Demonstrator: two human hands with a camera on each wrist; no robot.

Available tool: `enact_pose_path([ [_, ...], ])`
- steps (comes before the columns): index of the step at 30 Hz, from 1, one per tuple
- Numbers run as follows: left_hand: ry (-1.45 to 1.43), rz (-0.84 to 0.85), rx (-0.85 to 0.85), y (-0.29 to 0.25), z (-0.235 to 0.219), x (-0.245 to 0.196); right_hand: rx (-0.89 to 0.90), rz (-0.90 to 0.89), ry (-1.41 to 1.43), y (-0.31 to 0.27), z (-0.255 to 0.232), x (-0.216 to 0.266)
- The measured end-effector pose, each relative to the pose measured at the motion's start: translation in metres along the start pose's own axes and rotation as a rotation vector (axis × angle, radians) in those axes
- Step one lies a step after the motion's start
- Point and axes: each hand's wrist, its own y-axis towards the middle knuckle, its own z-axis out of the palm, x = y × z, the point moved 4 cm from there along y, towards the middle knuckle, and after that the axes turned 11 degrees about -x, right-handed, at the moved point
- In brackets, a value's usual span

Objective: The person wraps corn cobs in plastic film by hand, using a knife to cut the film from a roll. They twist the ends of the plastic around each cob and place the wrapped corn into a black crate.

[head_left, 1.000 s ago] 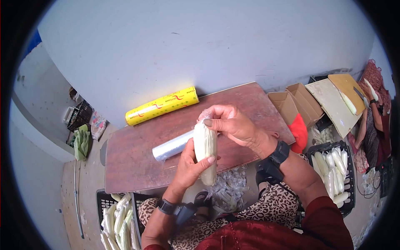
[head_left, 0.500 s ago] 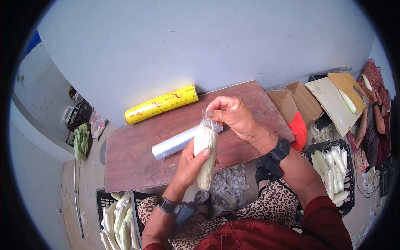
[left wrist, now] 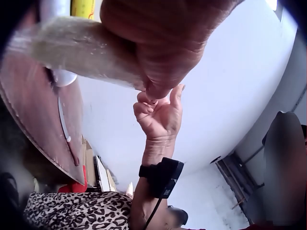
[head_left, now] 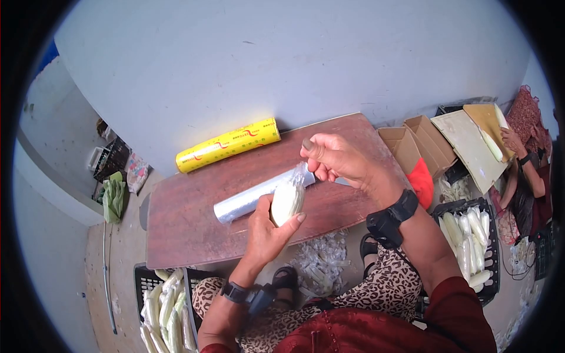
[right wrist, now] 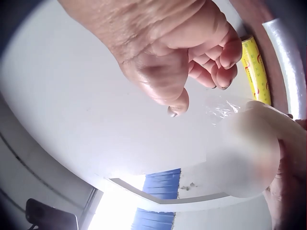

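Note:
My left hand (head_left: 268, 232) grips a pale, tapered vegetable (head_left: 286, 202), shaped like an ear of corn in its husk and wrapped in clear film. A twisted tail of film (head_left: 300, 173) stands up from its far end, beside the fingers of my right hand (head_left: 341, 162). In the right wrist view, that hand (right wrist: 192, 57) has its thumb apart and its other fingers loosely bent, with nothing between them. The left wrist view shows the wrapped vegetable (left wrist: 91, 52) lengthwise under the left fingers. Behind it a roll of clear film (head_left: 247, 203) lies on the reddish table (head_left: 188, 241).
A yellow printed roll (head_left: 229, 145) lies along the table's back edge. A knife (left wrist: 63, 120) rests near the right end. Crates of wrapped vegetables (head_left: 168, 312) flank my legs; film scraps (head_left: 321, 265) cover the floor between. Another person (head_left: 529, 165) works at a board on the right.
My right hand has let go of the film end and moved slightly up and right. The left hand has tipped the vegetable, so it looks shorter from the head.

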Motion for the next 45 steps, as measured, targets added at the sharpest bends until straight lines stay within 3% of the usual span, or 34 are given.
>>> enact_pose_path([
  [10,0.211,0.204,-0.100,-0.001,-0.004,-0.006,0.103,-0.019,-0.023,-0.008,0.008,0.001],
  [19,0.365,0.318,-0.087,-0.004,-0.002,-0.008,-0.101,-0.106,0.115,-0.002,-0.010,0.009],
  [25,0.492,0.353,-0.125,-0.004,-0.002,-0.008,0.059,0.081,-0.252,-0.012,0.009,0.003],
  [33,0.433,0.297,-0.080,-0.001,-0.003,-0.007,0.012,-0.149,-0.102,-0.003,0.014,-0.007],
  [36,0.075,0.147,0.070,0.001,-0.002,-0.001,-0.011,-0.194,-0.121,0.000,0.013,-0.007],
  [39,-0.317,-0.199,0.299,0.000,0.000,0.012,0.008,-0.239,-0.096,-0.002,0.013,-0.002],
  [43,-0.629,-0.447,0.438,-0.006,0.000,0.009,0.016,-0.329,0.012,-0.008,0.017,0.009],
  [45,-0.713,-0.528,0.462,-0.007,0.001,0.009,-0.027,-0.434,-0.090,-0.008,0.015,0.012],
])
